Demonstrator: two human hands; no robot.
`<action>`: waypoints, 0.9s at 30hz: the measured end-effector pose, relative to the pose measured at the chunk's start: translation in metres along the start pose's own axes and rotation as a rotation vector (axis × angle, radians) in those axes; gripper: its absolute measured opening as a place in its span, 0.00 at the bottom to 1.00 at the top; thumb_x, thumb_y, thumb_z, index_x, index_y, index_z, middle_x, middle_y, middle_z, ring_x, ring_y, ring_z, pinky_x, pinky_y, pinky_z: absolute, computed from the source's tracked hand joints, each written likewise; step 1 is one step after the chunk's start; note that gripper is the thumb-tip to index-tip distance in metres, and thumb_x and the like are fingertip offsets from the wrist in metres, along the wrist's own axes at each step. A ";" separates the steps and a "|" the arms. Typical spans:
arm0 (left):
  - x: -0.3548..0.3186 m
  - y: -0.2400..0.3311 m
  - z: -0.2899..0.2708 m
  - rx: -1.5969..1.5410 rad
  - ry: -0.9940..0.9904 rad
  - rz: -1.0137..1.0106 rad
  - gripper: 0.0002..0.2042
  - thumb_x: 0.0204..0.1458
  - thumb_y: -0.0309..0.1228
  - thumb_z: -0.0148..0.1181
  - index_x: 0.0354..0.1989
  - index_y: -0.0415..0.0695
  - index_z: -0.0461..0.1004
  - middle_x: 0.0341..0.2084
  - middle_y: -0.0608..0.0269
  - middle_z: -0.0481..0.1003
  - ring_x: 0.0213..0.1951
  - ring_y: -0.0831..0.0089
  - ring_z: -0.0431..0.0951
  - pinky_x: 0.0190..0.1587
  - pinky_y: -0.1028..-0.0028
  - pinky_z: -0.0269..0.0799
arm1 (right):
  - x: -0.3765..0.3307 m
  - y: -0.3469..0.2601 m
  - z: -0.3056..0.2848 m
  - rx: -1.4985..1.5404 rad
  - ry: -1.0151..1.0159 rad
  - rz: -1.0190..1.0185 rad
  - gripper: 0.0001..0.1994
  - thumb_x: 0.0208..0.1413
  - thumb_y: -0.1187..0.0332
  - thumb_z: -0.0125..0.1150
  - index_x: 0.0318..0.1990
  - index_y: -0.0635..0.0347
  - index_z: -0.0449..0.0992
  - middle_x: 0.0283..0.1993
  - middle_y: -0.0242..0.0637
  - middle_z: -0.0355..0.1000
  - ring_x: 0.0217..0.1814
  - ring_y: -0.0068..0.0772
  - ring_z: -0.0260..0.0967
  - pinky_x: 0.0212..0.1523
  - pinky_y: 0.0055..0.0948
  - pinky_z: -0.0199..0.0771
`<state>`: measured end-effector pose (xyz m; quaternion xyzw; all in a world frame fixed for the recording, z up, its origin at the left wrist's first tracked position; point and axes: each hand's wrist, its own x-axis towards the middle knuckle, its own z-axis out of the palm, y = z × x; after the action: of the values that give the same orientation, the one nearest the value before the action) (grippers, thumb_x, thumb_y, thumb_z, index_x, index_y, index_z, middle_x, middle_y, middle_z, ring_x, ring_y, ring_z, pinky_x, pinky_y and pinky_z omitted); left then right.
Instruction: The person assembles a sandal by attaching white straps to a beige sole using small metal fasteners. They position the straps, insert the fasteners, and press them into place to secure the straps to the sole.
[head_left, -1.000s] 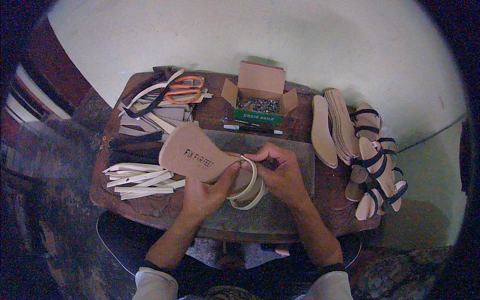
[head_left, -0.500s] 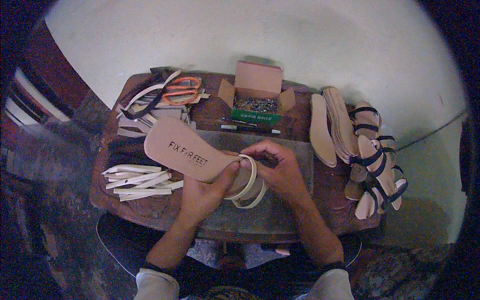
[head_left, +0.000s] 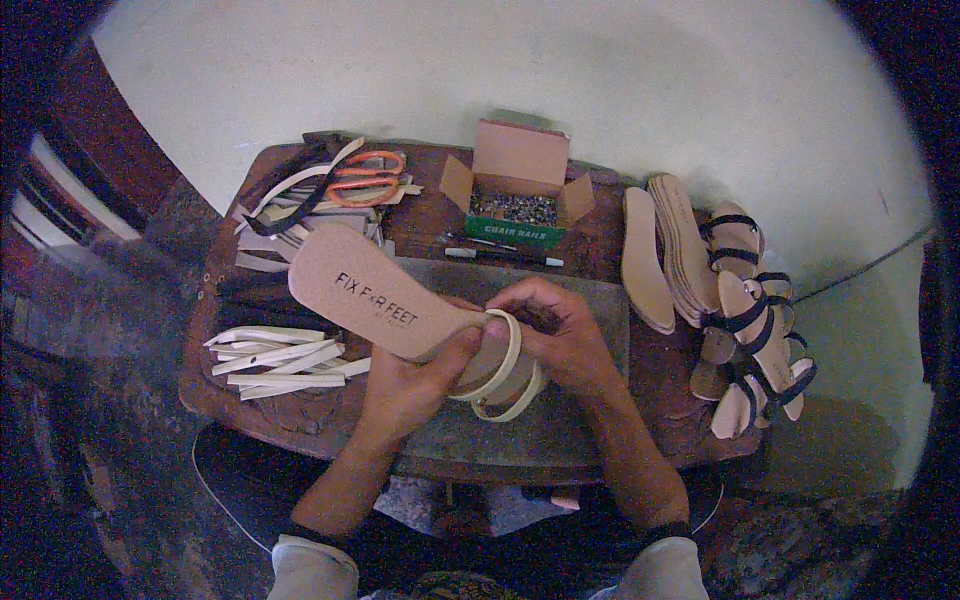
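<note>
Above the middle of the table, my left hand [head_left: 422, 385] is closed around the waist of a tan sandal sole [head_left: 350, 275]. The sole's broad printed end points to the upper left. Two cream straps arch over its other end, and my right hand [head_left: 555, 335] pinches the upper strap [head_left: 508, 350] at the sole's edge, close to my left thumb. Below it, the second strap [head_left: 520, 400] loops out on its own. My right fingertips partly hide where the upper strap meets the sole.
Cream strips [head_left: 280, 360] lie at the left, below orange-handled scissors [head_left: 368, 180] on a pile of scraps. A green box of nails [head_left: 515, 232] stands at the back, with a marker [head_left: 505, 257] before it. Stacked soles [head_left: 685, 245] and black-strapped sandals [head_left: 760, 325] fill the right side.
Both hands keep their grip on the sole and strap. The strapped end has shifted very slightly to the right; otherwise the table's contents look the same.
</note>
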<state>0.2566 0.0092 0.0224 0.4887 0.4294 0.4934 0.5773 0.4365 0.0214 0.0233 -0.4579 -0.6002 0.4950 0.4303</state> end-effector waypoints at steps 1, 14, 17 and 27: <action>0.000 0.000 0.000 -0.004 -0.001 -0.003 0.11 0.49 0.24 0.62 0.41 0.39 0.73 0.37 0.60 0.76 0.40 0.72 0.76 0.45 0.73 0.71 | 0.000 0.000 0.000 0.007 -0.002 0.008 0.11 0.48 0.69 0.67 0.38 0.61 0.75 0.36 0.30 0.73 0.40 0.21 0.69 0.44 0.23 0.69; -0.002 0.004 0.003 0.012 -0.007 -0.034 0.11 0.49 0.24 0.62 0.41 0.39 0.73 0.36 0.61 0.76 0.39 0.73 0.76 0.43 0.73 0.72 | -0.003 0.002 -0.002 0.065 -0.022 0.021 0.09 0.49 0.70 0.66 0.36 0.61 0.74 0.35 0.29 0.72 0.39 0.19 0.67 0.43 0.22 0.68; -0.002 0.004 0.002 0.017 -0.020 -0.030 0.10 0.49 0.24 0.62 0.41 0.38 0.73 0.36 0.61 0.76 0.39 0.73 0.76 0.43 0.73 0.72 | -0.003 -0.002 -0.002 0.093 -0.026 0.072 0.10 0.49 0.70 0.67 0.36 0.61 0.74 0.34 0.29 0.72 0.38 0.19 0.67 0.42 0.22 0.68; 0.003 0.001 -0.001 -0.014 0.014 -0.025 0.10 0.51 0.25 0.60 0.42 0.39 0.72 0.36 0.61 0.76 0.39 0.74 0.76 0.43 0.73 0.72 | 0.000 -0.002 -0.004 -0.211 0.142 -0.253 0.10 0.43 0.71 0.69 0.35 0.59 0.77 0.41 0.37 0.73 0.44 0.29 0.70 0.47 0.29 0.68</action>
<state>0.2561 0.0118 0.0230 0.4758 0.4362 0.4924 0.5840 0.4398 0.0223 0.0262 -0.4550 -0.6697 0.3374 0.4802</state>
